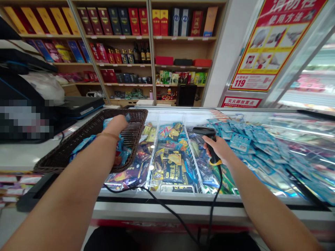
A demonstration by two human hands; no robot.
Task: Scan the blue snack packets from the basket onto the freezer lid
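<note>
My right hand [216, 148] is wrapped round the grip of a black barcode scanner [205, 131], held over the glass-topped freezer with its head pointing left. A black cable [213, 205] hangs from its yellow-trimmed base. Over the dark brown woven basket [140, 120] on the left is my left hand [119, 123], closed, its fingers mostly hidden. Bits of a blue packet [107, 122] show at either side of that hand. More blue packets [85, 143] and a reddish-brown one [120, 158] lie in the basket beneath my forearm.
Many blue packets [240, 142] are heaped on the right of the freezer [172, 204]. Frozen snacks in colourful wrappers [172, 167] fill its wire-divided sections. At left stands a black checkout machine [26, 94]. Shelves of boxes and bottles [117, 36] line the back wall.
</note>
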